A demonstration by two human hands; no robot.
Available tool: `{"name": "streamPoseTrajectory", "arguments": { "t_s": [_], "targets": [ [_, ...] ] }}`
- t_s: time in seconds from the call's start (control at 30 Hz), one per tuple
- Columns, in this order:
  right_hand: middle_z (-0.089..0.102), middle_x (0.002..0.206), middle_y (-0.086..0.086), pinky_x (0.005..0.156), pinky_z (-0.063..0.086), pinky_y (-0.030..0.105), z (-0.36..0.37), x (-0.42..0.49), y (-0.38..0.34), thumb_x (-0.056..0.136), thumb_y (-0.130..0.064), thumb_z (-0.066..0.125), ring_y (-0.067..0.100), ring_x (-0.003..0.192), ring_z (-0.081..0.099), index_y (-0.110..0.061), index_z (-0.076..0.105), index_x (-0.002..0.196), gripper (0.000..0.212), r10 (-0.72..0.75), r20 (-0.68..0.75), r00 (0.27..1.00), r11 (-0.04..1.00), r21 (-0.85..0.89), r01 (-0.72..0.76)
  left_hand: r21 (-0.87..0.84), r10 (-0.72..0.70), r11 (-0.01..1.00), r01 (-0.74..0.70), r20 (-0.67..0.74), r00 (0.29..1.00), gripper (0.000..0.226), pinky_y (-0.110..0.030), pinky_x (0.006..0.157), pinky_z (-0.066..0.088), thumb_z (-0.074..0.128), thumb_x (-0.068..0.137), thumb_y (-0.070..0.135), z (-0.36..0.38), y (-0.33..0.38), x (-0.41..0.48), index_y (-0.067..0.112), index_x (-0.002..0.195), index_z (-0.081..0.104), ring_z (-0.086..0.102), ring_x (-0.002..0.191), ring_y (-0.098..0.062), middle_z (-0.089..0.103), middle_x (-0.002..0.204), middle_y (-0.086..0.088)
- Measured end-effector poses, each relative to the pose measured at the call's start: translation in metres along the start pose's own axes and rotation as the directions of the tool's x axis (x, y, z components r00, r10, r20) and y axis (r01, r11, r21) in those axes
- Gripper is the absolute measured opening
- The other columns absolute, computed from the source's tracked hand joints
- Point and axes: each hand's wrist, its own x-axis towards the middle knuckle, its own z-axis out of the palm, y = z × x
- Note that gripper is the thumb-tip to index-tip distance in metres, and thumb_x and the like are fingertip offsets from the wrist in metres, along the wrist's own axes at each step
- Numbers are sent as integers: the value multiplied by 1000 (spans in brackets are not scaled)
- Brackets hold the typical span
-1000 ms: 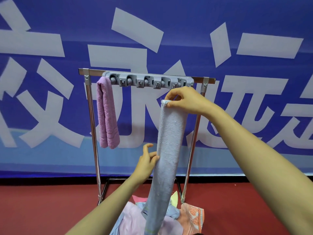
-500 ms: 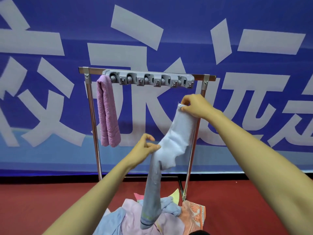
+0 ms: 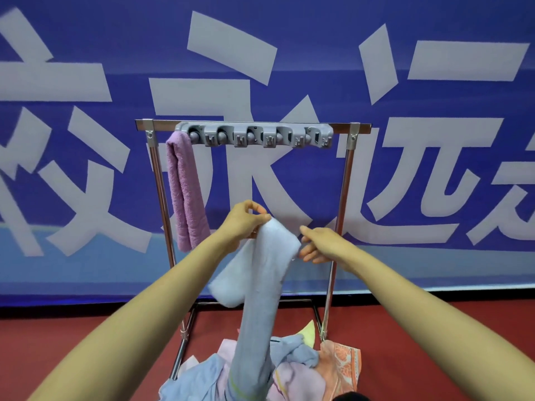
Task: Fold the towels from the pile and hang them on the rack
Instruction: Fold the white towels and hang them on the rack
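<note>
We look down on a dull red floor (image 3: 419,342) that meets, at 12 o'clock, a blue banner (image 3: 86,39) filling the whole back wall; its lower band is a paler blue. On the banner we read large white Chinese characters. "永" stands behind the rack and "远" at 3 o'clock of it, while the others are cropped by the frame and cannot be read.

A chromed metal rack (image 3: 341,127) stands on the floor before the banner. A grey plastic hook strip (image 3: 254,136) is fixed along its top bar. A folded purple towel (image 3: 186,192) hangs from the 9 o'clock end of that strip.

In the centre we see a light-blue towel (image 3: 269,256), doubled over. Its short end falls toward 7 o'clock and its long end drops at 6 o'clock onto the pile (image 3: 289,369), which lies on the floor at the foot of the rack. An orange patterned towel (image 3: 341,363) lies at the pile's 3 o'clock edge.

The left hand (image 3: 246,221) pinches the towel's upper fold between thumb and fingers. The right hand (image 3: 321,244), at 3 o'clock of the fold, has its fingers loosely extended and grips nothing; we cannot tell whether the fingertips touch the cloth.
</note>
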Motion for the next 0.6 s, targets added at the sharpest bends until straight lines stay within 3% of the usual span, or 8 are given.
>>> {"name": "streamPoseTrajectory", "arguments": {
  "t_s": [0.13,0.23,0.33,0.4,0.43,0.5,0.57,0.6],
  "targets": [
    [71,86,0,86,42,36,14,-3,-6,99,-43,40,11,83,66,-16,59,105,33,-49,39,998,993,105,45,18,18,1000,-17,-57,998,12,-24,53,51,65,88,7,-2,-7,-2,12,84,55,56,60,-14,59,72,-5],
    [70,93,0,95,41,41,21,-2,-11,98,-36,49,11,91,64,-16,64,100,25,-41,55,998,974,227,27,-15,2,1000,-3,-79,997,14,-27,58,55,66,88,6,-8,-9,-1,12,85,53,60,62,-15,61,75,-7],
    [69,89,3,94,46,40,22,0,-14,89,-23,66,18,91,64,-8,68,103,20,1,63,998,918,397,-26,-34,-32,999,29,-108,994,14,-32,65,57,67,87,6,-11,-13,1,12,85,53,62,68,-18,63,80,-9],
    [67,92,5,86,47,34,20,4,-17,82,-18,74,22,94,64,-7,63,105,28,-26,-75,997,897,437,57,-58,-61,997,54,-136,989,16,-30,62,55,67,87,6,-11,-16,1,12,84,53,63,69,-20,63,82,-10],
    [66,95,4,83,48,32,18,6,-18,79,-17,77,21,95,63,-8,59,109,36,-61,-186,981,907,400,133,-78,-78,995,67,-143,987,16,-28,58,54,67,87,6,-9,-17,1,12,83,52,62,69,-20,63,83,-10],
    [65,91,-1,80,49,30,15,3,-24,80,-19,76,17,91,62,-11,52,114,43,-235,-391,890,933,167,320,-127,-100,989,81,-154,983,18,-25,52,51,67,87,5,-2,-18,1,11,82,51,60,67,-19,61,82,-11],
    [66,84,-2,78,50,32,19,0,-24,86,-26,69,17,85,62,-14,46,117,40,-362,-453,815,916,-9,402,-158,-102,985,72,-187,977,17,-24,51,52,65,88,6,4,-17,1,11,83,50,60,69,-20,61,85,-12],
    [65,86,-1,78,50,34,21,0,-22,89,-32,64,19,85,62,-14,44,118,40,-334,-434,837,930,-7,368,-165,-100,984,66,-204,974,16,-25,51,51,64,89,6,6,-15,2,11,85,50,61,72,-20,61,88,-12]
  ]
}}
